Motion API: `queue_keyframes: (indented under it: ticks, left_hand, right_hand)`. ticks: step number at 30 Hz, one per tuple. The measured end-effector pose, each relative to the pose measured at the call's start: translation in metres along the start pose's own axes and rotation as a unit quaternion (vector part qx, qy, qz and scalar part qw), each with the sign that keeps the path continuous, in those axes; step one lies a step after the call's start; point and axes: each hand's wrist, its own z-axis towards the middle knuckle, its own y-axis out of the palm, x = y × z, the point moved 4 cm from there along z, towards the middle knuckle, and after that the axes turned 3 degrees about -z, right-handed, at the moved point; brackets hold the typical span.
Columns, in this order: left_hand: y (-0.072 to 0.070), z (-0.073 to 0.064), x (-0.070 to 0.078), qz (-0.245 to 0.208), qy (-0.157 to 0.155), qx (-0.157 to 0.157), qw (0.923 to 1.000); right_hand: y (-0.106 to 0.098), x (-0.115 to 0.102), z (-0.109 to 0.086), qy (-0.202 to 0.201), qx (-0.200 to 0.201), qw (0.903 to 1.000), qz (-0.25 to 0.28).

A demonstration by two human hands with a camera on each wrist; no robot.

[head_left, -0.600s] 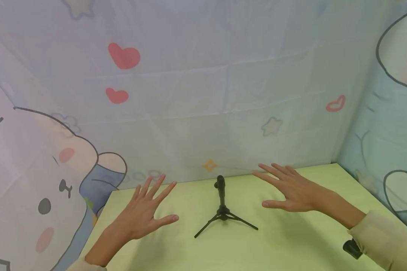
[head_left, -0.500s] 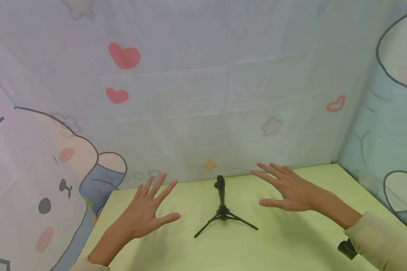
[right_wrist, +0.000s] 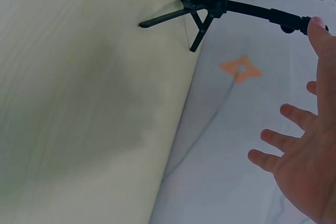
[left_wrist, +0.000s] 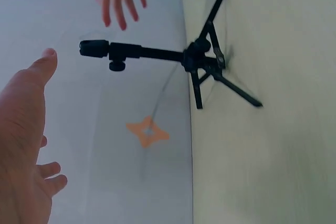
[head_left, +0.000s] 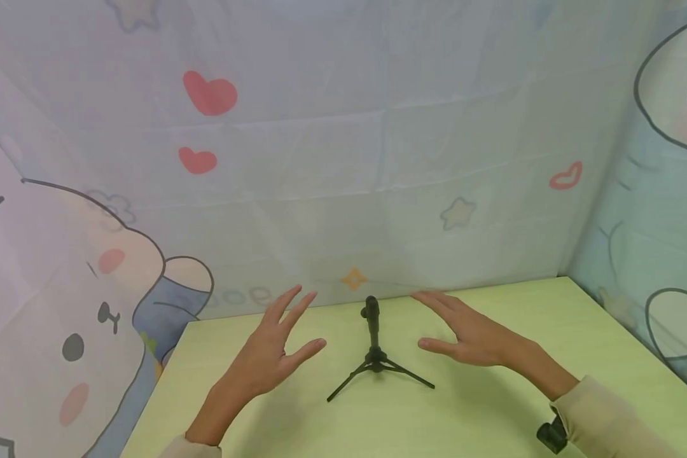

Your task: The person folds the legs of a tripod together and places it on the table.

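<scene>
A black tripod (head_left: 374, 331) stands upright on a pale green table (head_left: 389, 432), near the table's back edge, with its legs spread and its column rising from them. A small knob (left_wrist: 117, 65) sticks out from the side of the column, just below the tripod's top. The person's left hand (head_left: 266, 356) hangs in the air to the left of the tripod, its fingers extended and loosely parted and its thumb pointing toward the column, near it but apart. The right hand (head_left: 475, 334) is raised to the right of the tripod, also with relaxed, extended fingers and the thumb toward the column; in the right wrist view that thumb overlaps the tripod's top, though the head view shows a gap between them. Nearer the person than the tripod and well to its right, a black object (head_left: 551, 436) shows at the cuff of a beige sleeve (head_left: 601, 413). Behind the tripod hangs a pale printed backdrop (head_left: 332, 216), with an orange four-pointed star (head_left: 353, 279) just beyond the tripod's top. A printed rabbit figure (head_left: 40, 318) fills the backdrop well to the tripod's left.
</scene>
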Motion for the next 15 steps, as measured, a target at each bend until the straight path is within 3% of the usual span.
queue_keyframes:
  ticks: [5, 15]
  left_hand:
    - [0.013, 0.011, 0.01, -0.073, -0.001, 0.034, 0.9968]
    - [0.046, 0.033, 0.021, -0.182, 0.031, 0.085, 0.9791]
  right_hand:
    - [0.018, -0.001, 0.001, 0.014, -0.011, 0.9993, 0.034]
    - [0.054, 0.002, 0.001, 0.025, -0.032, 0.9963, 0.075]
